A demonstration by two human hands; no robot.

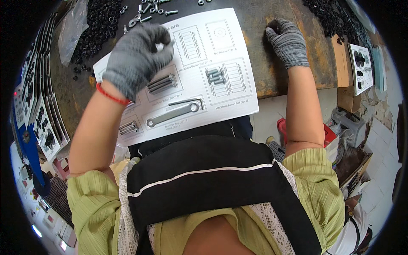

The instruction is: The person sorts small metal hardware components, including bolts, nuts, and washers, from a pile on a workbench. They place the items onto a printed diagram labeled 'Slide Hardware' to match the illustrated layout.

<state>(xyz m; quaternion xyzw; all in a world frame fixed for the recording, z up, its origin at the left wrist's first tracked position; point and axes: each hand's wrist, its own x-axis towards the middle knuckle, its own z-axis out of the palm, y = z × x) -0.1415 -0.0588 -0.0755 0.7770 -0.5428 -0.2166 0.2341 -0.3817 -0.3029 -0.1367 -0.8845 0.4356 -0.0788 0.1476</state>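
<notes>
A printed hardware card point(191, 79) lies over the table's near edge. On it rest an open-end or ring wrench point(173, 115), a hex key point(186, 102), a bundle of long bolts point(162, 84) and several short bolts point(216, 75); shorter bolts point(128, 128) sit at its lower left corner. My left hand point(137, 57), in a grey knit glove and slightly blurred, is above the card's left part, fingers curled; a small pale or shiny thing shows between thumb and fingers, its kind unclear. My right hand point(287, 43), also gloved, rests on the table right of the card, fingers curled; nothing shows in it.
Loose silver bolts and nuts point(151, 9) lie beyond the card. Black nuts point(100, 28) are heaped at the left beside a clear plastic bag point(73, 32), with more black hardware point(331, 22) at the right. Filled cards point(47, 130) stand at the left; another card point(361, 68) is at the right.
</notes>
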